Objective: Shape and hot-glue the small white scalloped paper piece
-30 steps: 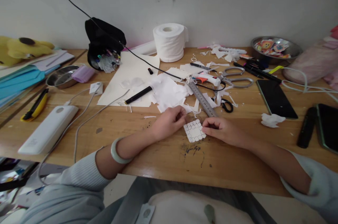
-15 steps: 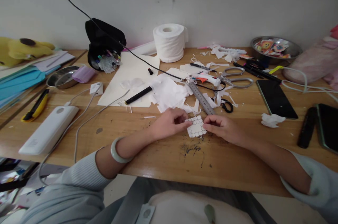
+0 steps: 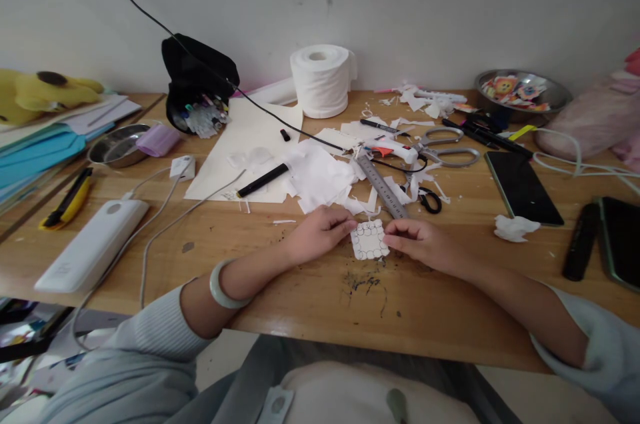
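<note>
The card [image 3: 370, 241] lies between the hands, roughly square, with no clear long axis. The right hand [image 3: 419, 243] pinches the edge on its side; the left hand [image 3: 325, 232] is at the opposite edge, its grip impossible to tell.

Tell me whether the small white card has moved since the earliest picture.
Yes: the card has shifted slightly away from the dark tabletop stains, towards the wall.
</note>
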`<state>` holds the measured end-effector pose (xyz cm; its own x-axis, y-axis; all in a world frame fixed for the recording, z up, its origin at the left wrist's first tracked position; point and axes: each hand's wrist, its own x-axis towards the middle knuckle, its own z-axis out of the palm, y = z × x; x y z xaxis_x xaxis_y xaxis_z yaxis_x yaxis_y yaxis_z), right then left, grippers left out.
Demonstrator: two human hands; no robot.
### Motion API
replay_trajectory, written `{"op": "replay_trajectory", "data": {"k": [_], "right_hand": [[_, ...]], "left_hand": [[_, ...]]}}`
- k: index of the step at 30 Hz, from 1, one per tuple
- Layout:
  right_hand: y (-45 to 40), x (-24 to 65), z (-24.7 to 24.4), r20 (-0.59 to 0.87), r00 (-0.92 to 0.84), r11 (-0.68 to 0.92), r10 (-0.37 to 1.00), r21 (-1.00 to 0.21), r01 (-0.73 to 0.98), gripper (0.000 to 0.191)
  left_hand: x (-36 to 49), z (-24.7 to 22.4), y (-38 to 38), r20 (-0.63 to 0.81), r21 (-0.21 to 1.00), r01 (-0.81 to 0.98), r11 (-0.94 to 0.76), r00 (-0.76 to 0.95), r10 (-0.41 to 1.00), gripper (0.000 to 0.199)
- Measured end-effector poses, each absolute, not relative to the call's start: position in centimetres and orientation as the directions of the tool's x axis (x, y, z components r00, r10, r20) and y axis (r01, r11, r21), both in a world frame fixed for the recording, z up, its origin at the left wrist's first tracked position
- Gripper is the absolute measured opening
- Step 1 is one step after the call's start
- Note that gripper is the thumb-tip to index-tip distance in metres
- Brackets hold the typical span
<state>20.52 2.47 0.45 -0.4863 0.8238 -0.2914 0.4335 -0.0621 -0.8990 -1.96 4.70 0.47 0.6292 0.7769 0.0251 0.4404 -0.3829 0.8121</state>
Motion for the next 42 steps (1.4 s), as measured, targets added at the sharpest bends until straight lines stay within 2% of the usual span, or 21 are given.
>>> {"op": "replay_trajectory", "data": {"k": [6,17,23,30,37,42], "right_hand": [[2.48,20.44,0.41,-0.373,-0.411,-0.278,0.832,-0.921,0.271,0.036],[2.60,20.58,0.68,-0.414,-0.409,-0.296,0.813,-0.900,0.321,0.032],[2.58,20.69,0.53,-0.393,-0.419,-0.207,0.819,-0.882,0.423,0.029],[2.12,20.35,0.45,-0.246,-0.431,0.009,0.868,-0.861,0.509,0.026],[1.67,19.76,0.87,-0.202,-0.417,0.046,0.886,-0.857,0.513,0.024],[1.85,19.93,0.24,-0.244,-0.385,-0.108,0.890,-0.934,0.341,0.037]], "left_hand": [[-1.86,0.39,4.56,-0.014,0.805,0.470,-0.361,0.624,0.782,0.032],[-1.66,0.36,4.25,-0.013,0.806,0.455,-0.380,0.654,0.756,0.032],[-1.63,0.46,4.24,0.000,0.809,0.444,-0.385,0.655,0.755,0.030],[-1.59,0.60,4.16,-0.028,0.808,0.456,-0.373,0.661,0.749,0.031],[-1.52,0.59,4.15,-0.035,0.750,0.450,-0.485,0.759,0.650,0.026],[-1.55,0.50,4.11,-0.093,0.807,0.453,-0.379,0.732,0.675,0.025]]}}
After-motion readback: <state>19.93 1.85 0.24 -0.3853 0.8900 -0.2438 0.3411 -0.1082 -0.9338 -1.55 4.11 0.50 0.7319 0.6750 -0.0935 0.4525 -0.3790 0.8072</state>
